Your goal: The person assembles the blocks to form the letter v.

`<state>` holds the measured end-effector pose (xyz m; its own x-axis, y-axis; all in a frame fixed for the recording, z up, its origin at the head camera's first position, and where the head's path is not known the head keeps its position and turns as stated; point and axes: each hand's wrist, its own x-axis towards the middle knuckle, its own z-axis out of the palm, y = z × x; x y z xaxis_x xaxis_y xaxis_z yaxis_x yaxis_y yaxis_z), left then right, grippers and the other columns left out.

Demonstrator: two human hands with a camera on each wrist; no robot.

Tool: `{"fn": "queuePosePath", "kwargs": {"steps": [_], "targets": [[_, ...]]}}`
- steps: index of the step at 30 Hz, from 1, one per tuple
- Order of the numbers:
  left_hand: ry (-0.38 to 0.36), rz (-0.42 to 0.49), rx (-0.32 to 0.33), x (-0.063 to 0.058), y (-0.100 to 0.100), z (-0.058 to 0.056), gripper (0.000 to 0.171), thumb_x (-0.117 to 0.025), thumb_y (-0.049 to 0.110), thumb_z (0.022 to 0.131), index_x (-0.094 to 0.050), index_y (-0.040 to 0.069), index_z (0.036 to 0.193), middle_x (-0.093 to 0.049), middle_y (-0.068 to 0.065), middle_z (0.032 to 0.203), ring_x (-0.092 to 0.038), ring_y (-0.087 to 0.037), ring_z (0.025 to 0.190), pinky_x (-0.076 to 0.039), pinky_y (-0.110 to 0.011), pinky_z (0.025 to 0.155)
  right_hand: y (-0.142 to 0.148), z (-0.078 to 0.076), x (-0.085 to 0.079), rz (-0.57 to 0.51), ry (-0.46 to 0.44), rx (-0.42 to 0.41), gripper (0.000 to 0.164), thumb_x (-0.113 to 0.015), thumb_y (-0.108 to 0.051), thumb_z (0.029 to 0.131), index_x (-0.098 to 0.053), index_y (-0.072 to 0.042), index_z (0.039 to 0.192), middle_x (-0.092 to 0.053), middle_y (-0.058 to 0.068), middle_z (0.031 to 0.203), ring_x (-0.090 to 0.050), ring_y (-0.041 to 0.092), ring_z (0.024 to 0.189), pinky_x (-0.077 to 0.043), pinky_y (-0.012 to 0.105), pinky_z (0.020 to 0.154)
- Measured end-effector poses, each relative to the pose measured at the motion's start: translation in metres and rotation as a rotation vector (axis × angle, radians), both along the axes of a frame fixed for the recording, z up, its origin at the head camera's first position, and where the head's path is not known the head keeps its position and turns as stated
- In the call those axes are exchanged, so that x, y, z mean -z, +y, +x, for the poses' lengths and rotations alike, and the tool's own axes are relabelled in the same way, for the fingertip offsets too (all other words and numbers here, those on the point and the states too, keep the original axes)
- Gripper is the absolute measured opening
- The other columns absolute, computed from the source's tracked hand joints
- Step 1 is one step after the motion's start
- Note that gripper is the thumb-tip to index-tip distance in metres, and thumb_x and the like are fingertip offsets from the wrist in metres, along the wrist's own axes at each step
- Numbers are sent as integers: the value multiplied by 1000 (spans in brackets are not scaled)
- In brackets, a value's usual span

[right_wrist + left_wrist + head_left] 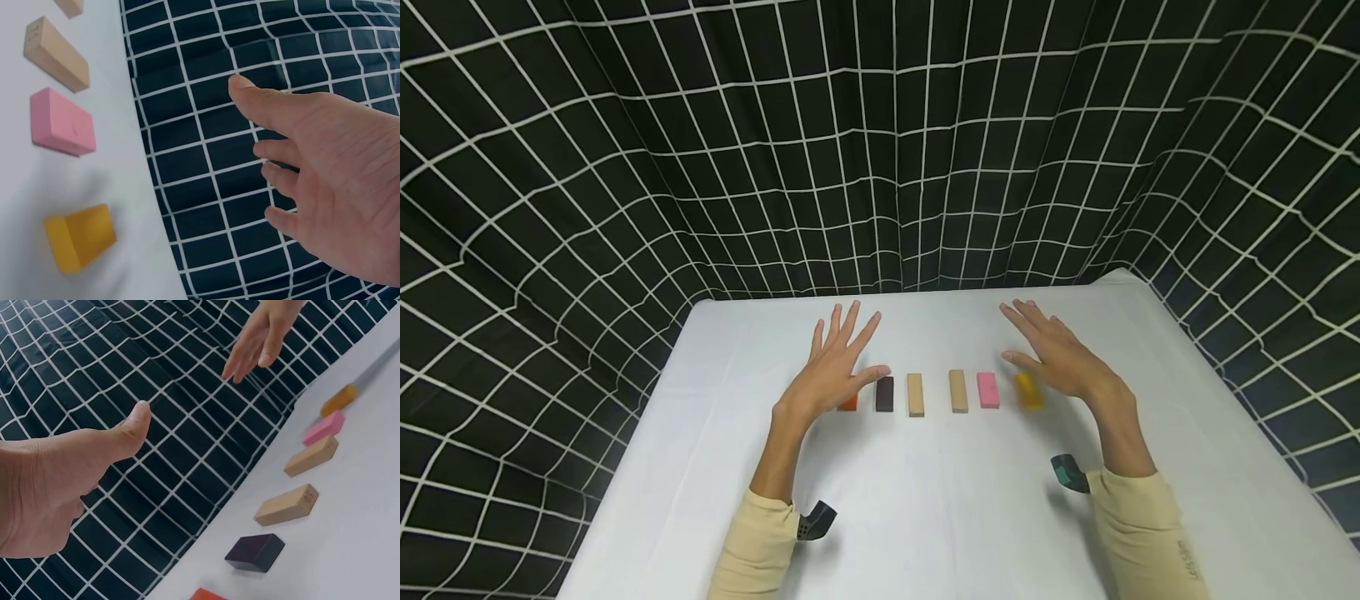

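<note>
My left hand [827,375] hovers with fingers spread over the left end of a row of small blocks. Partly hidden beneath it is an orange-red block [848,402], and a dark block [885,394] lies by its thumb. Two plain wooden blocks [915,395] take the middle of the row; a pink block [988,390] follows on the right. Above the right end hovers my right hand [1060,358], its fingers extended and holding nothing. Nearest to it is a yellow block [81,237], set at an angle and blurred in the head view.
A white cloth [925,500] covers the table under the blocks. Black curtains with a white grid [887,150] enclose the back and both sides. Each sleeve carries a small dark device [817,521] at the wrist.
</note>
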<state>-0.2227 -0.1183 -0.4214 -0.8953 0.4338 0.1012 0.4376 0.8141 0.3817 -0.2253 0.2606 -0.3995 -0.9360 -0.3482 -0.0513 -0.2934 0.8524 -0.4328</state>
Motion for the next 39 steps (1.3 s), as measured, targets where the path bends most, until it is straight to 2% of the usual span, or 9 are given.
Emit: {"fn": "queuePosePath", "kwargs": {"steps": [3,5,12,20,25,30,35,39], "targets": [[-1,14,26,0,3,2,84,-50,65,102,-8,35,168,9,-2,178,15,-30,165,7,-58,134,-5,0,-1,-11,9,-14,80,-58,-45,105,-17,-23,169,-9,18,177,-5,42,164,-4,66,131],[9,19,44,0,5,3,83,-50,64,102,-10,34,169,5,-3,179,11,-32,166,4,-59,134,-8,0,-2,-13,8,-19,78,-59,-44,105,-19,-22,169,-11,17,177,-6,41,164,-5,65,132],[-27,19,102,4,13,0,81,-52,61,103,-12,37,168,2,0,179,12,-30,166,2,-58,135,-17,-2,-3,-4,20,-53,73,-58,-43,106,-26,-19,167,-17,16,176,-14,41,163,-12,65,131],[-13,-40,196,8,21,-3,78,-53,60,103,-13,40,167,-9,-1,178,-4,-36,166,-5,-58,135,-33,-3,-6,15,60,-133,66,-62,-35,105,-37,-14,163,-34,17,170,-30,42,158,-27,65,127],[-6,-52,249,10,28,-7,76,-55,56,104,-16,40,167,-13,1,178,-9,-33,166,-8,-57,135,-37,-5,-4,39,79,-163,62,-64,-33,105,-43,-12,159,-44,17,165,-39,41,154,-33,63,124],[6,-82,312,12,32,-15,74,-53,57,104,-19,37,168,-18,0,177,-14,-33,166,-12,-57,134,-37,-11,-2,37,71,-184,59,-63,-33,105,-47,-13,157,-47,16,162,-42,41,152,-34,64,123],[15,-87,306,13,31,-22,74,-53,60,104,-22,37,167,-24,0,176,-18,-29,165,-14,-54,135,-30,-13,-1,36,87,-190,56,-63,-33,105,-50,-12,155,-50,17,160,-45,41,151,-36,64,122],[16,-102,301,17,27,-27,71,-56,55,104,-27,35,166,-30,-1,174,-24,-27,164,-14,-52,135,-24,-13,-1,43,87,-202,55,-64,-33,104,-52,-12,153,-53,17,158,-47,41,148,-38,64,121]]}}
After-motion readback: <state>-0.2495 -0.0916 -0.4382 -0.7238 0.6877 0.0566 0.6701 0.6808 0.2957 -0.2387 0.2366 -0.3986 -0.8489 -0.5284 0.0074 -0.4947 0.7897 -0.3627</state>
